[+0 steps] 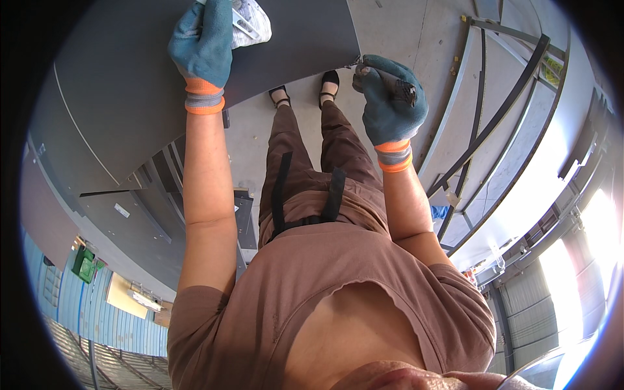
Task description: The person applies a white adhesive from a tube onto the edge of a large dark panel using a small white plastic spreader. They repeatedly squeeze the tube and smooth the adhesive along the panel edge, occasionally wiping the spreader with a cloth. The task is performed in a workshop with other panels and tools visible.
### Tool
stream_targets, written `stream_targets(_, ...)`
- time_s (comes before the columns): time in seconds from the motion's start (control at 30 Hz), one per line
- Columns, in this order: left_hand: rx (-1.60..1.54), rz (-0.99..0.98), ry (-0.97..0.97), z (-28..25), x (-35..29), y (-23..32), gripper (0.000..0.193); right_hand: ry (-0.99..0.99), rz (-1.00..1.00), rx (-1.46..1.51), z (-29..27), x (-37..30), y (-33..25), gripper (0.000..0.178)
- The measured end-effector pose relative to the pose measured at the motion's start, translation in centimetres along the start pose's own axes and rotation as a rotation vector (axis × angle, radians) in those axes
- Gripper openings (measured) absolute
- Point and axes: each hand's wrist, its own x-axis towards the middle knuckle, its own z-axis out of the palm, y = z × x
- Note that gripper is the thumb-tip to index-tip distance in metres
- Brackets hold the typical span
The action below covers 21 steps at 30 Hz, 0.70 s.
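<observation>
A large dark grey panel (292, 45) lies flat in front of me, its corner pointing toward my right hand. Over the panel, my left hand (205, 42), in a teal glove with an orange and grey cuff, is closed. Its fingertips run to the top edge, so its grip is partly hidden. Beside those fingers sits a white printed bundle or bag (255, 29) with a pale strip across it. My right hand (393, 101), gloved alike, is curled just off the panel's corner. A dark, rough-ended piece (407, 93) shows in its grip; its kind is unclear.
A dark metal frame (492, 117) with long bars stands on the right. Several dark panels and strips (146, 214) are stacked on the left below the top panel. My feet (329, 81) stand on the pale concrete floor (250, 130) near the panel's edge.
</observation>
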Motion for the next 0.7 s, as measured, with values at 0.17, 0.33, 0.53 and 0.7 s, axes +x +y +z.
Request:
stream_targets(0.17,0.011,0.006,0.003,-0.08,-0.03,0.05,0.014,0.016,-0.016,0.015,-0.02,0.03,0.39,0.017)
stream_targets(0.33,0.020,0.012,0.002,-0.14,0.12,-0.02,0.014,-0.010,-0.001,0.041,0.35,-0.17,0.24,0.017)
stream_targets(0.53,0.037,0.017,0.007,-0.25,0.15,-0.06,0.014,0.000,-0.018,0.000,0.06,0.10,0.37,0.017)
stream_targets(0.7,0.046,0.025,0.005,-0.23,0.20,-0.01,0.014,0.028,-0.007,0.014,-0.30,0.27,0.43,0.016)
